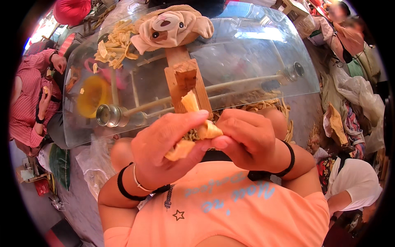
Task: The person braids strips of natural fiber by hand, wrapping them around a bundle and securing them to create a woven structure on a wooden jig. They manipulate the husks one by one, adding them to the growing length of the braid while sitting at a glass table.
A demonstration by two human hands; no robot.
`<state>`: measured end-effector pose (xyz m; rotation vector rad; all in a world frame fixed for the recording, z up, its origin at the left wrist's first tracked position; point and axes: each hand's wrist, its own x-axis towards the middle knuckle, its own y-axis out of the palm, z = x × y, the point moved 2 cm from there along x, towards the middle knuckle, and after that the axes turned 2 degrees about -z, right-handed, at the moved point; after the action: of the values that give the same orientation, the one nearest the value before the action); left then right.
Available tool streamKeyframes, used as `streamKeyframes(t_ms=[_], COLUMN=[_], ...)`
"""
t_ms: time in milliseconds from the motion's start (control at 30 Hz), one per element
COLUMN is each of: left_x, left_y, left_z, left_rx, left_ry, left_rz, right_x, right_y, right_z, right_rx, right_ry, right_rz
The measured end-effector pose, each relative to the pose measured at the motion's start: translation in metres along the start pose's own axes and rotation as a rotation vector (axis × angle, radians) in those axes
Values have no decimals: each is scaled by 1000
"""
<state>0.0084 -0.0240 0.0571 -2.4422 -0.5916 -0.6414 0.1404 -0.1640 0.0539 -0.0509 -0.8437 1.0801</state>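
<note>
My left hand [164, 140] is closed on pale yellow, folded strips [189, 101] of a dry, papery material; one piece sticks up between thumb and index finger, another [176, 151] shows lower in the grip. My right hand [249, 138] is closed, its fingertips pinching a curled piece [209, 130] beside my left thumb. Just beyond my hands a wooden block [199, 90] with a hollowed upper part stands at the near edge of the glass table [247, 57]. A pile of similar pale strips [115, 41] lies at the back left of the glass.
A plush animal-face item [168, 26] tops the wooden piece. A yellow round object [92, 96] shows at left. More strips [284, 119] lie below the table edge. A person in striped red [35, 90] sits left, others [341, 37] back right. Plastic bags [354, 94] crowd the right.
</note>
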Motion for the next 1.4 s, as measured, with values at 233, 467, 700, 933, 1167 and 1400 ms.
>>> streamKeyframes(t_ms=[233, 467, 700, 933, 1167, 1400], left_x=[-7, 2, 11, 16, 10, -1], left_y=[6, -3, -15, -14, -11, -16], left_z=[7, 15, 10, 8, 3, 19], left_rx=[-166, 239, 264, -153, -421, -433], left_ry=[-8, 328, 309, 90, 11, -34], left_rz=[-131, -165, 83, 509, 530, 423], right_x=[6, 11, 8, 3, -5, -8], right_y=[9, 10, -1, -9, -3, -3], right_z=[0, 0, -11, -11, 2, 3], right_rx=[133, 886, 862, 579, 731, 674], right_ry=[37, 652, 644, 334, 340, 311], right_rz=[54, 254, 428, 537, 554, 527])
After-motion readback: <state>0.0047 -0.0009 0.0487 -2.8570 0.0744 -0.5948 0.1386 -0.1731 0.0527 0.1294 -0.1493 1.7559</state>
